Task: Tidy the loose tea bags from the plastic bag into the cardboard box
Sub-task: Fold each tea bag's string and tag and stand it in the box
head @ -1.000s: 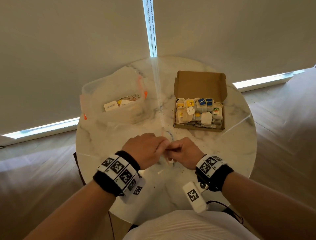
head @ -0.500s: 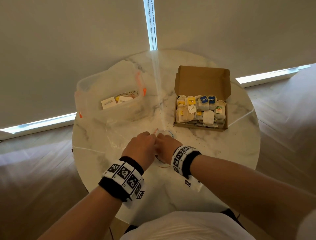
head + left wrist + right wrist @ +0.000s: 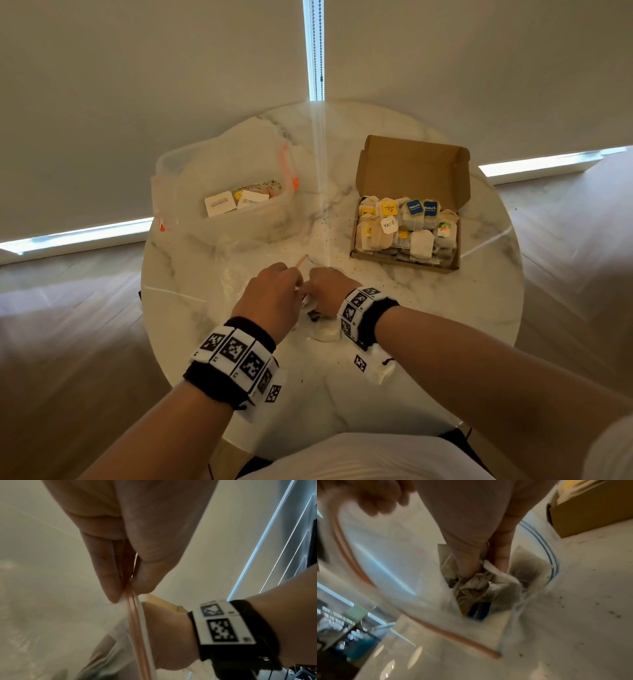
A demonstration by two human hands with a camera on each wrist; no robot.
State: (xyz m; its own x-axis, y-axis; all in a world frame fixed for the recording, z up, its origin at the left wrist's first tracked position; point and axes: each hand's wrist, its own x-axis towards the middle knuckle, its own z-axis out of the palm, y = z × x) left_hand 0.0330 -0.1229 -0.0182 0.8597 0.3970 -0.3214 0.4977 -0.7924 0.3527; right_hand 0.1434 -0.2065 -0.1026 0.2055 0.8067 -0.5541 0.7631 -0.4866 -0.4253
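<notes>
A clear plastic bag (image 3: pixel 399 577) with an orange zip strip (image 3: pixel 301 261) lies on the marble table in front of me. My left hand (image 3: pixel 270 294) pinches the orange strip (image 3: pixel 135 626) between thumb and fingers (image 3: pixel 109 577), holding the mouth up. My right hand (image 3: pixel 325 291) reaches inside the bag, and its thumb and fingers (image 3: pixel 500 561) pinch crumpled tea bags (image 3: pixel 474 586) there. The open cardboard box (image 3: pixel 404 264) sits to the far right, its lid up, packed with several tea bags (image 3: pixel 407 226).
A clear plastic tub (image 3: pixel 178 178) with orange clips stands at the far left and holds a few tea sachets (image 3: pixel 221 204). Tea crumbs (image 3: pixel 329 236) speckle the round marble table (image 3: pixel 479 308). Window blinds hang close behind the table.
Both hands were together at the bag's mouth a second ago. My right hand has since slid into the bag and closed on tea bags; my left keeps hold of the orange strip.
</notes>
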